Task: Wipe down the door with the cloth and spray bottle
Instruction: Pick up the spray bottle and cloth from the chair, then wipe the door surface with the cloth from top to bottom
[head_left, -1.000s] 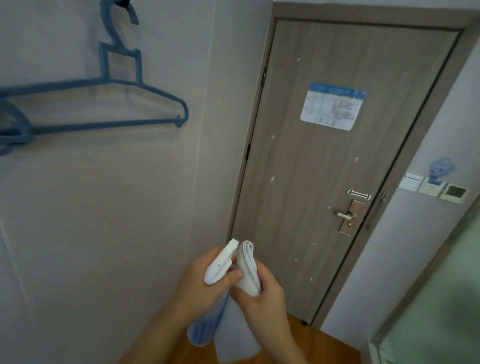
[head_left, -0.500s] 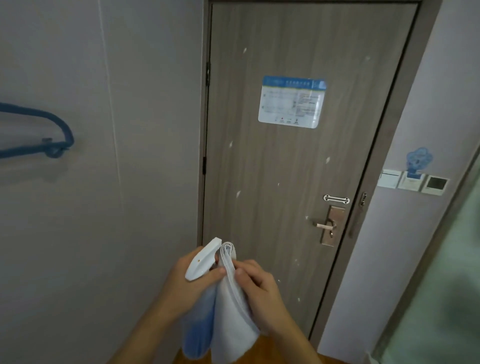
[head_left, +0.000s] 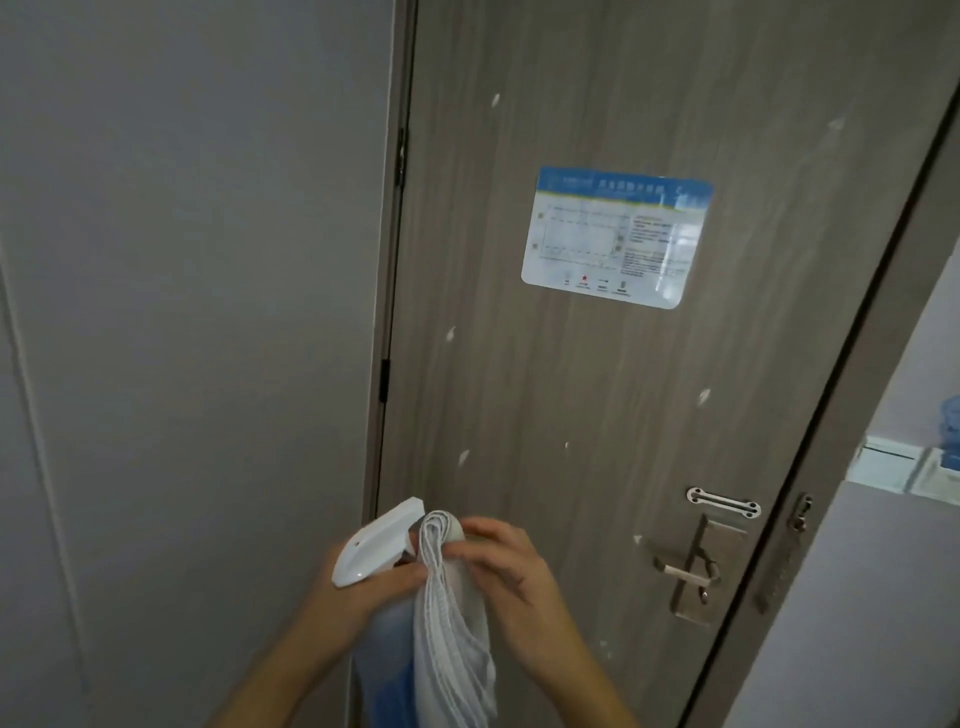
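A grey-brown wooden door (head_left: 597, 395) stands closed in front of me, flecked with several white spots. My left hand (head_left: 363, 592) grips a spray bottle (head_left: 376, 543) with a white trigger head and a bluish body that hangs below the hand. A folded white cloth (head_left: 449, 639) hangs against the bottle. My right hand (head_left: 511, 577) pinches the cloth's folded top next to the spray head. Both hands are low in the view, just short of the door's lower left part.
A blue-and-white notice (head_left: 615, 236) is stuck on the door at mid height. A metal lever handle (head_left: 685, 571) and latch plate (head_left: 723, 503) sit at the lower right. A grey wall (head_left: 182, 338) fills the left; wall switches (head_left: 914, 467) are at the right edge.
The view has moved closer to the door and turned right; the blue hanger on the left wall has left the frame. Both hands still hold the bottle and cloth together.
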